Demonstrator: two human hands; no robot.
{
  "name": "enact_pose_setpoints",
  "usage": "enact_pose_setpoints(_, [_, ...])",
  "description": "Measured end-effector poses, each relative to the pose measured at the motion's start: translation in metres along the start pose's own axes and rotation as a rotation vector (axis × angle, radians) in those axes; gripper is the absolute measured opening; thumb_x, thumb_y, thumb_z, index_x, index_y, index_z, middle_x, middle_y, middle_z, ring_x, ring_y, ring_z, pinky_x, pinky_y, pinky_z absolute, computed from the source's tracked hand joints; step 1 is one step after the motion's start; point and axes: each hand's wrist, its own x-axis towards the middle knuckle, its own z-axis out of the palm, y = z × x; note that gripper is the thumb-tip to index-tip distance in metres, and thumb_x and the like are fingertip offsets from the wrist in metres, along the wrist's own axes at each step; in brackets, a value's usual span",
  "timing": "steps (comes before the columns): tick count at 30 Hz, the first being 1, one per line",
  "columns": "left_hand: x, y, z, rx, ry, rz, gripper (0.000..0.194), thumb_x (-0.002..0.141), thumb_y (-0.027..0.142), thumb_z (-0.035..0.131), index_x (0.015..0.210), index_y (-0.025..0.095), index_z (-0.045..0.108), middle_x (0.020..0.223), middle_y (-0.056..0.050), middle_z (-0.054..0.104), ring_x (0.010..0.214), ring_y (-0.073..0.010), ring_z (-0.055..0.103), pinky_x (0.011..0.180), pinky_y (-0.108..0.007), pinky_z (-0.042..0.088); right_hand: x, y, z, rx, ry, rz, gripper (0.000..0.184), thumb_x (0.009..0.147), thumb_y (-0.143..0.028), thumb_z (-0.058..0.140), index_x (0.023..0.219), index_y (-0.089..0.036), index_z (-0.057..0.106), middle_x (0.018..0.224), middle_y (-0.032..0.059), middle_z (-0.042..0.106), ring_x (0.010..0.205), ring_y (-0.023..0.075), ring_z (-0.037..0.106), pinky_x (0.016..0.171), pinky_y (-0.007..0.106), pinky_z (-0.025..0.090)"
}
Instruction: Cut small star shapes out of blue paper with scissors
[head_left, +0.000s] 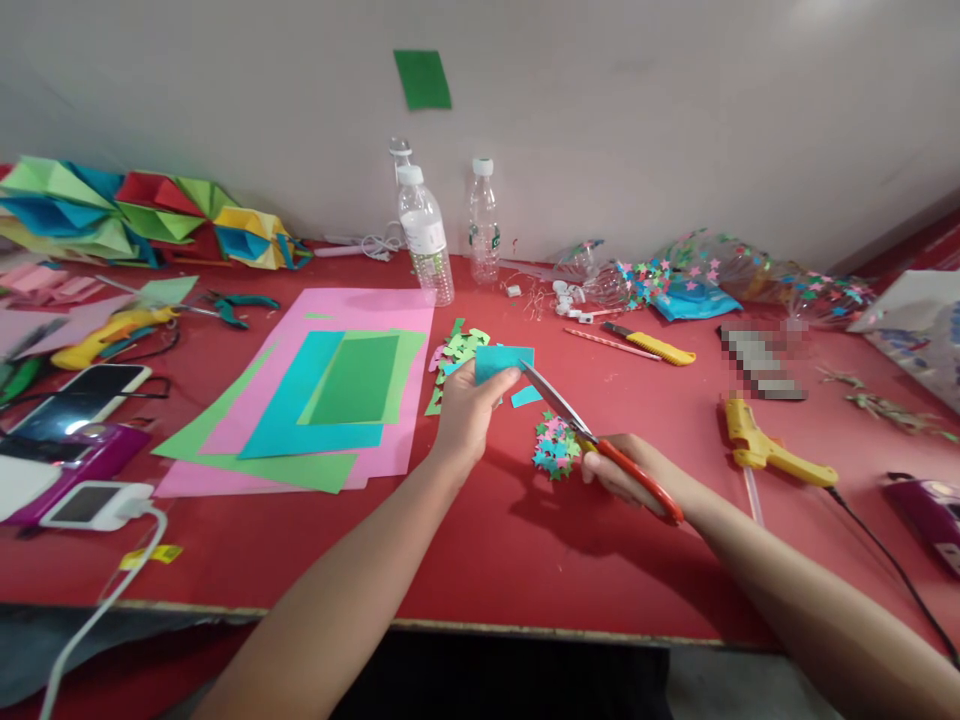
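Between its thumb and fingers my left hand [469, 410] pinches a small piece of blue paper [499, 360]. My right hand [634, 470] is closed around the red handles of a pair of scissors [551, 400], whose blade tips touch the right edge of that paper. Just below the blades lies a pile of small paper stars [555, 448] in pink, green and blue. A loose blue paper scrap [526, 396] rests beside the blades. Behind my left hand is a heap of green, pink and blue paper offcuts [463, 345], partly hidden by the hand.
Stacked coloured sheets [255, 430] lie on the red table [480, 590] to the left. Plastic bottles [427, 235] stand by the wall. A yellow cutter knife [660, 346] and a yellow glue gun [772, 455] with its cord lie to the right. Pliers [240, 305] lie far left.
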Motion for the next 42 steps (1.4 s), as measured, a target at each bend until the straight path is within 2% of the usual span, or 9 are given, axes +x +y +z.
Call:
enact_pose_setpoints(6, [0.003, 0.001, -0.002, 0.012, -0.036, -0.002, 0.023, 0.068, 0.03, 0.071, 0.059, 0.019, 0.052, 0.05, 0.007, 0.043, 0.049, -0.0067, 0.035, 0.051, -0.024, 0.032, 0.001, -0.001, 0.0, 0.0, 0.006, 0.027, 0.06, 0.082, -0.075, 0.047, 0.071, -0.016, 0.056, 0.05, -0.0048, 0.041, 0.041, 0.0087, 0.038, 0.042, 0.023, 0.031])
enact_pose_setpoints(10, [0.006, 0.0, -0.004, 0.039, -0.04, -0.014, 0.023, 0.068, 0.03, 0.072, 0.061, 0.019, 0.053, 0.049, 0.008, 0.042, 0.047, -0.0056, 0.033, 0.05, -0.023, 0.03, 0.004, 0.005, 0.002, 0.011, 0.023, 0.076, 0.057, 0.084, -0.071, 0.048, 0.066, -0.017, 0.053, 0.047, -0.0052, 0.04, 0.039, 0.0077, 0.036, 0.04, 0.022, 0.029])
enact_pose_setpoints(13, [0.008, 0.002, -0.007, 0.062, -0.06, -0.018, 0.021, 0.067, 0.03, 0.072, 0.062, 0.018, 0.055, 0.048, 0.009, 0.04, 0.046, -0.0053, 0.031, 0.048, -0.023, 0.027, 0.004, 0.007, 0.001, -0.014, 0.032, 0.061, 0.054, 0.084, -0.068, 0.051, 0.065, -0.018, 0.051, 0.046, -0.006, 0.038, 0.038, 0.0074, 0.035, 0.04, 0.022, 0.028])
enact_pose_setpoints(18, [0.012, 0.007, -0.013, 0.116, -0.131, -0.046, 0.028, 0.067, 0.03, 0.072, 0.057, 0.018, 0.049, 0.047, 0.009, 0.036, 0.044, -0.0046, 0.025, 0.045, -0.024, 0.021, 0.004, 0.006, -0.001, -0.075, 0.041, 0.054, 0.049, 0.085, -0.062, 0.054, 0.064, -0.018, 0.051, 0.048, -0.0046, 0.042, 0.039, 0.0075, 0.037, 0.041, 0.022, 0.028])
enact_pose_setpoints(28, [0.015, 0.003, -0.016, 0.123, -0.156, -0.059, 0.027, 0.068, 0.03, 0.072, 0.059, 0.019, 0.049, 0.047, 0.008, 0.035, 0.043, -0.0047, 0.024, 0.044, -0.024, 0.018, 0.005, 0.006, -0.002, -0.091, 0.04, 0.065, 0.043, 0.086, -0.055, 0.055, 0.063, -0.019, 0.05, 0.046, -0.005, 0.042, 0.038, 0.0078, 0.038, 0.04, 0.022, 0.029])
enact_pose_setpoints(37, [0.016, 0.003, -0.015, 0.113, -0.152, -0.054, 0.031, 0.068, 0.03, 0.072, 0.056, 0.019, 0.046, 0.045, 0.008, 0.034, 0.042, -0.0046, 0.026, 0.043, -0.024, 0.019, 0.007, 0.005, -0.001, -0.06, 0.043, 0.08, 0.049, 0.082, -0.063, 0.055, 0.062, -0.019, 0.05, 0.044, -0.0053, 0.041, 0.037, 0.0079, 0.037, 0.04, 0.022, 0.028])
enact_pose_setpoints(42, [0.012, 0.001, -0.011, 0.042, -0.159, -0.072, 0.028, 0.071, 0.034, 0.069, 0.056, 0.018, 0.051, 0.049, 0.004, 0.05, 0.043, -0.0053, 0.041, 0.044, -0.022, 0.029, 0.007, 0.002, 0.001, 0.072, 0.034, 0.1, 0.056, 0.08, -0.072, 0.051, 0.063, -0.019, 0.051, 0.043, -0.006, 0.039, 0.037, 0.0077, 0.036, 0.04, 0.022, 0.028])
